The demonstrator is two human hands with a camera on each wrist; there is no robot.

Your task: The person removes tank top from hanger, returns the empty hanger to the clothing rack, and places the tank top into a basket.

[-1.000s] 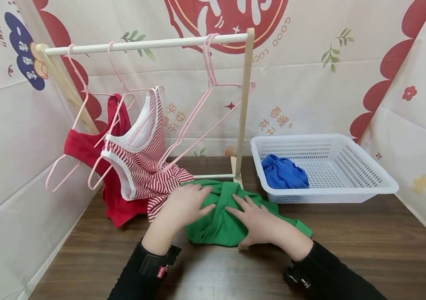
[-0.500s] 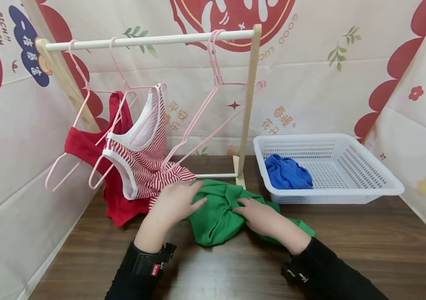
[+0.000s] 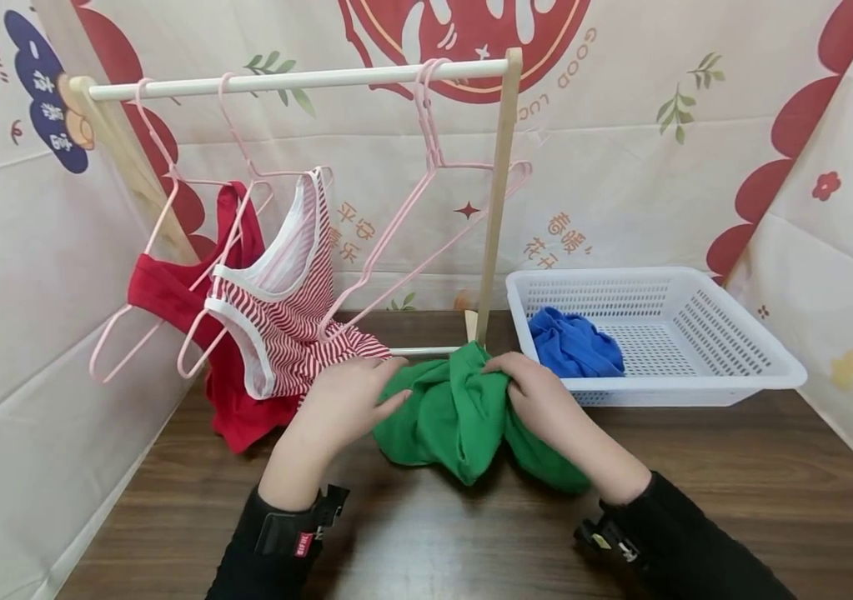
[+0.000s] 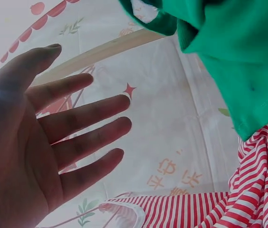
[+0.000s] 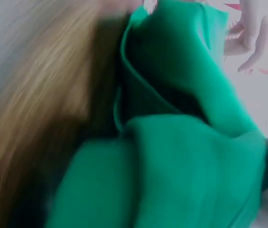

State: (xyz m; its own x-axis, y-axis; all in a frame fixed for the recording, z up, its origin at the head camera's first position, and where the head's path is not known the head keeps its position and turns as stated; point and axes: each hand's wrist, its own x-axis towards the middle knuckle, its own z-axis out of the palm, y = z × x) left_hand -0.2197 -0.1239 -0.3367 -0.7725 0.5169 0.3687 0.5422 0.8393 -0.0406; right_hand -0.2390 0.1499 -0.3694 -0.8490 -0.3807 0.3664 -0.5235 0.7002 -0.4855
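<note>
A crumpled green garment (image 3: pixel 444 421) is bunched up over the table's middle, partly lifted; its kind does not show. At its right side my right hand (image 3: pixel 540 398) grips the cloth, fingertips bent into a fold. The green cloth (image 5: pixel 190 166) fills much of the right wrist view, blurred. Left of the garment, my left hand (image 3: pixel 347 402) has its fingers extended towards it. In the left wrist view that hand (image 4: pixel 62 128) shows a bare palm and spread fingers, with nothing in them. A striped red and white top (image 3: pixel 283 333) hangs right behind it.
A rack with a white rail (image 3: pixel 321 81) and wooden posts stands behind, holding pink hangers (image 3: pixel 388 237). A red garment (image 3: pixel 238 412) hangs at far left. At the right, a white basket (image 3: pixel 734 383) holds a blue garment (image 3: pixel 576 346). Patterned cloth surrounds the brown table (image 3: pixel 426 550).
My right hand, first spread flat on the green garment, has curled into the cloth and pulled it up and together. My left hand has shifted slightly left, off the garment.
</note>
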